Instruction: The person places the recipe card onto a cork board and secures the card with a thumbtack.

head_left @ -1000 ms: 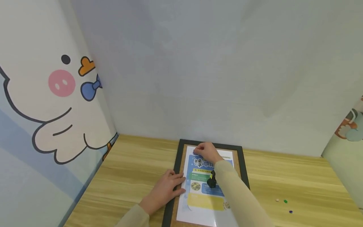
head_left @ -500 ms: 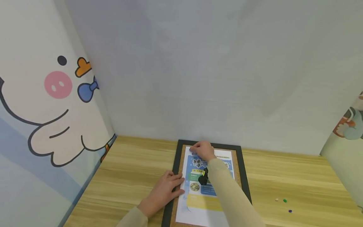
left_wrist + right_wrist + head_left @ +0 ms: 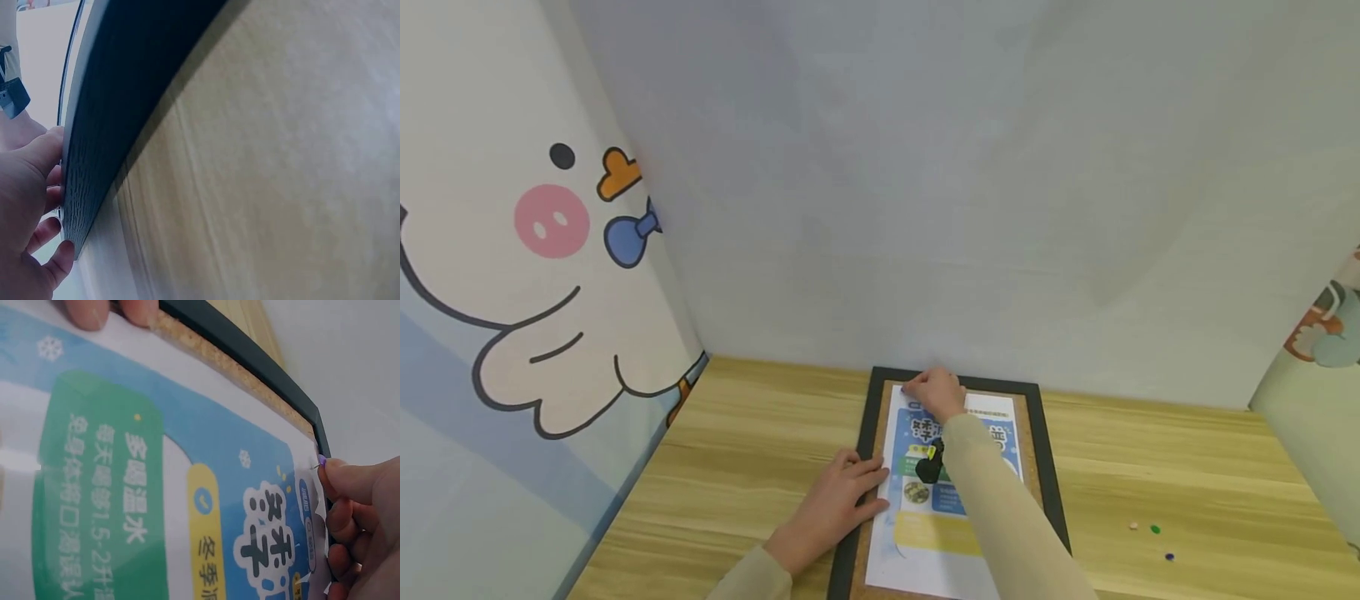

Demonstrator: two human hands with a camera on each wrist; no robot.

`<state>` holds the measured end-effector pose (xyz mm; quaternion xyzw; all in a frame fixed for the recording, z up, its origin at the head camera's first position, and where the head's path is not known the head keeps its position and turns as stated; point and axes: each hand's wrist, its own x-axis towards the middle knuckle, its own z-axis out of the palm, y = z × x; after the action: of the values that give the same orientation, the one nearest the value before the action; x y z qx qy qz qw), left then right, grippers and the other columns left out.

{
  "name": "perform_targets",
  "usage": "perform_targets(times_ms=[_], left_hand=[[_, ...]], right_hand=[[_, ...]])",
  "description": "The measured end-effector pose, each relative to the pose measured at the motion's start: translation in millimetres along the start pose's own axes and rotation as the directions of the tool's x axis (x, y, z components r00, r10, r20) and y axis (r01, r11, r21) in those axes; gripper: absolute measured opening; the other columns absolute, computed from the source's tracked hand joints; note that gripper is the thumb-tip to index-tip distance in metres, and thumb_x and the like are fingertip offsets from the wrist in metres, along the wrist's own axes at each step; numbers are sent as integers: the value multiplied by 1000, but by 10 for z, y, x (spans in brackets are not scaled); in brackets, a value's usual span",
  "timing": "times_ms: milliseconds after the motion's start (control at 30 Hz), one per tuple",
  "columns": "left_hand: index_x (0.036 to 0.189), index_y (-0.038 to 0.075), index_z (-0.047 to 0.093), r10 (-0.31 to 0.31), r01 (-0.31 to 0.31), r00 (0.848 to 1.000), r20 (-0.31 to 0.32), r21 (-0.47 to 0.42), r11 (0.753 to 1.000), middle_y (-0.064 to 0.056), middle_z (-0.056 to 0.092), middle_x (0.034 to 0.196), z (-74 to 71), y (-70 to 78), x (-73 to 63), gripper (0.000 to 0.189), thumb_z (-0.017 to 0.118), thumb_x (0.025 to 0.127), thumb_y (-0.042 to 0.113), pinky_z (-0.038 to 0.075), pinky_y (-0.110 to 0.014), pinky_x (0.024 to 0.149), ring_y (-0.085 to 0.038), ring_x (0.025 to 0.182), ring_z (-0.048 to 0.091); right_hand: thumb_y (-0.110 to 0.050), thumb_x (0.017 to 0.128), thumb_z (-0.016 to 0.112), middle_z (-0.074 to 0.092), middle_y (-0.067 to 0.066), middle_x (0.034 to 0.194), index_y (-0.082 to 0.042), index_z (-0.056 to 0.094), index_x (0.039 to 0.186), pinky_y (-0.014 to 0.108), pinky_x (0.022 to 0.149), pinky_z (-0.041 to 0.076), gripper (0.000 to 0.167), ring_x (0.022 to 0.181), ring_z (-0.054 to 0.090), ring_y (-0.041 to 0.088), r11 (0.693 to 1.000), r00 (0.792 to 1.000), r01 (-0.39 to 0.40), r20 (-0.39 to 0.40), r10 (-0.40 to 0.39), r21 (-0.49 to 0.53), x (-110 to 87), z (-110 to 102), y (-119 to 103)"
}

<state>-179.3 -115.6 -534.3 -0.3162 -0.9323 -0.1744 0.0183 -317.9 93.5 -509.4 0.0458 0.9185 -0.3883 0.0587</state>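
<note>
My right hand (image 3: 936, 393) pinches a purple push pin (image 3: 323, 460) between thumb and forefinger at the top left corner of a printed poster (image 3: 936, 533). In the right wrist view the pin's thin metal needle shows, angled toward the poster's corner. The poster lies on a cork board (image 3: 206, 350) with a black frame (image 3: 868, 442). My left hand (image 3: 835, 500) lies across the frame's left side, its spread fingertips on the poster's left edge. From the left wrist view, the left hand (image 3: 25, 194) is beside the frame's outer side.
Several small loose pins lie on the wood-grain table (image 3: 1187, 467) to the right: a pale one (image 3: 1133, 526), a green one (image 3: 1155, 529) and a blue one (image 3: 1169, 557). A pale wall (image 3: 970, 208) rises right behind the frame. A cartoon-printed wall (image 3: 550, 333) stands at the left.
My right hand has shifted slightly left and up to the poster's top left corner, still pinching the pin. My left hand has stayed in place on the poster's edge.
</note>
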Motion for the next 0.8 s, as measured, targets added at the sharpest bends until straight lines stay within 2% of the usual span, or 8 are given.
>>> perform_targets(times_ms=[433,800], left_hand=[[138,11,69,4,-4,1000,1,0,1000,-7,63,145,0,-7,-4,46,69,101,39,47,-38,92,-20,110,52],[137,12,69,-4,4,1000,9,-8,1000,-7,64,145,-2,-20,-12,46,69,101,39,47,-39,93,-20,111,52]], right_hand=[[-31,96,72,72,12,106,-6,80,102,53,108,34,27,110,55,35,997,999,-47,-12,47,-56,9,38,-55],[-30,96,74,72,11,103,-7,79,101,53,107,34,25,110,54,35,997,999,-33,-10,32,-70,-12,43,-82]])
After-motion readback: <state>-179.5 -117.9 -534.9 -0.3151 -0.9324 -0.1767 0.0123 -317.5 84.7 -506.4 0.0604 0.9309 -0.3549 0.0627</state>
